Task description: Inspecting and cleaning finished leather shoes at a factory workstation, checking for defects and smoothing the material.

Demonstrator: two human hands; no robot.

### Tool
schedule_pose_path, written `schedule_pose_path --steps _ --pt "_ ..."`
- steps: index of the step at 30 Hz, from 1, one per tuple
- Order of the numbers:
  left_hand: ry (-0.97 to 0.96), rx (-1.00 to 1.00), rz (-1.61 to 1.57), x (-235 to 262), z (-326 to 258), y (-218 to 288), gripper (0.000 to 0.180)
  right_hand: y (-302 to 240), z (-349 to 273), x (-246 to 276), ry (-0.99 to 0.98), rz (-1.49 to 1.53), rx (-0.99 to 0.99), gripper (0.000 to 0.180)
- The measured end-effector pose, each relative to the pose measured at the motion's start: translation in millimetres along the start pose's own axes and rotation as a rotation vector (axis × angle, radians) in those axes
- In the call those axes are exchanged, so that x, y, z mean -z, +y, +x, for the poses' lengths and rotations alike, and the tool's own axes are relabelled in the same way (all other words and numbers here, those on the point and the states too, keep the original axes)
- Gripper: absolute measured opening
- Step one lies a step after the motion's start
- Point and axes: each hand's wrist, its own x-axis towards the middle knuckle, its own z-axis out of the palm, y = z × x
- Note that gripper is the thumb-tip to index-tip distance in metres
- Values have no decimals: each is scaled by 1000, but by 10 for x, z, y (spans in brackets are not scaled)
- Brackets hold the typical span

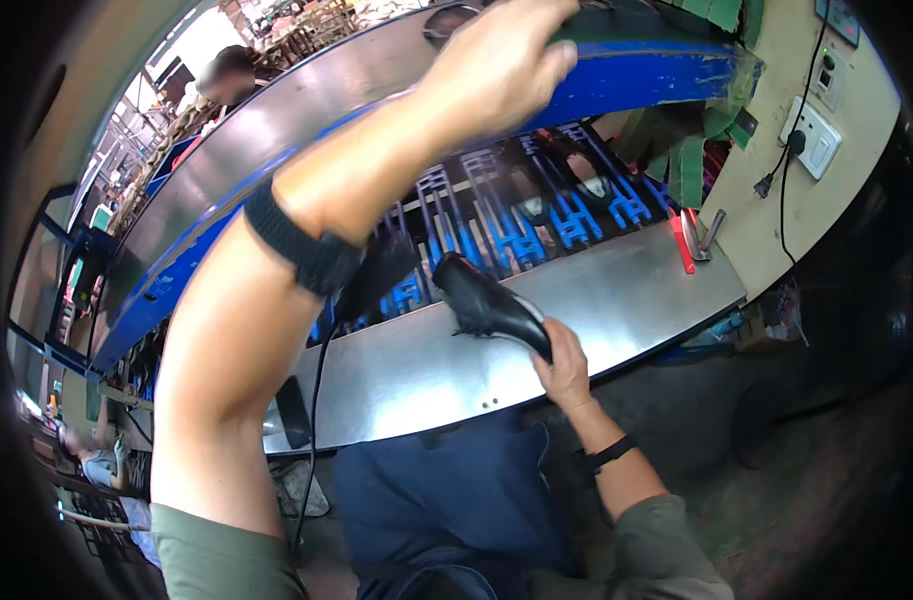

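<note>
My left hand (502, 65) is raised high and reaches onto the upper blue-edged shelf (647, 75), its fingers bent over something dark that I cannot make out. A black band (302, 245) wraps that forearm. My right hand (565, 362) grips the heel end of a black shoe (487, 300) and holds it over the shiny metal table (427, 375). A black wristband (610, 452) sits on my right wrist.
Blue metal racks (537, 215) run behind the table. A red-handled tool (683, 243) and a metal tool (712, 228) lie at its right end. Sockets and a plug (797, 140) sit on the beige wall. Another person (227, 75) works at the far left.
</note>
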Motion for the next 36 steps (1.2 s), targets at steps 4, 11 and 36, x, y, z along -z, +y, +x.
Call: schedule_pose_path --steps 4,11,36 --pt "-177 329 107 -396 549 -710 53 -50 69 -99 25 9 54 55" --pt "-381 586 52 -252 474 -711 39 52 53 -67 79 -50 82 58" --pt "527 1402 49 1383 -5994 2267 47 -2571 -189 842 -484 652 -348 31"
